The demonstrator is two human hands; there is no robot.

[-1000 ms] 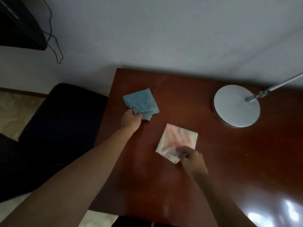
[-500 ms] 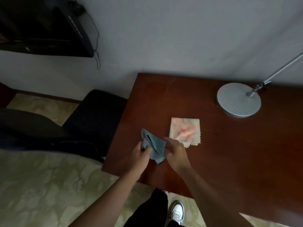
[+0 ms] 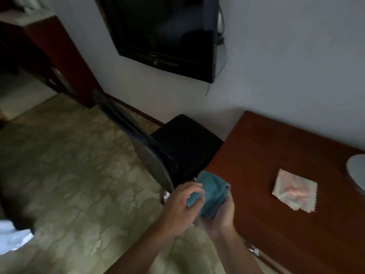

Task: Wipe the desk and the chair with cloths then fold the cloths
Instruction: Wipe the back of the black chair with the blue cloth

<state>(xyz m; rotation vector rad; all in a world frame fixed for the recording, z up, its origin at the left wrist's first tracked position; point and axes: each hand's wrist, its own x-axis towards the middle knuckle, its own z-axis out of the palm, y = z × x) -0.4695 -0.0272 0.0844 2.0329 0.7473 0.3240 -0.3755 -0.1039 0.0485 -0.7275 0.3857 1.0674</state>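
At the far left lies a patterned pale green carpet (image 3: 83, 175), and above it, on the wall, hangs a dark flat screen (image 3: 166, 32). Further right stands the black padded chair (image 3: 185, 141), its curved back (image 3: 146, 153) toward the camera and its seat tucked against the end of the desk.

Just below and to the right of the chair back, both hands meet over the carpet at the desk's near corner. The left hand (image 3: 183, 204) has its fingers curled over the top of the bunched teal microfibre cloth (image 3: 211, 192), pinching a fold of it; the right hand (image 3: 221, 214) cups the same cloth from underneath, fingers wrapped up around its lower, darker layers. The cloth is crumpled, so no clear long axis shows (it reads as a loose wad, its scalloped edge turned to the right).

What the next move seems to turn on: the chair seat lies up and slightly left of the cloth, near it, with the chair back between the left hand and the seat's near side. The left hand is the nearer one to the chair, so a wipe there would likely go with that hand.

To the right, the dark red-brown wooden desk (image 3: 286, 155) carries a second cloth, a square white one with pink blotches and zigzag edges (image 3: 294, 190), lying flat and well apart from both hands. At the right edge a rounded grey lamp base (image 3: 357, 171) is partly cut off.
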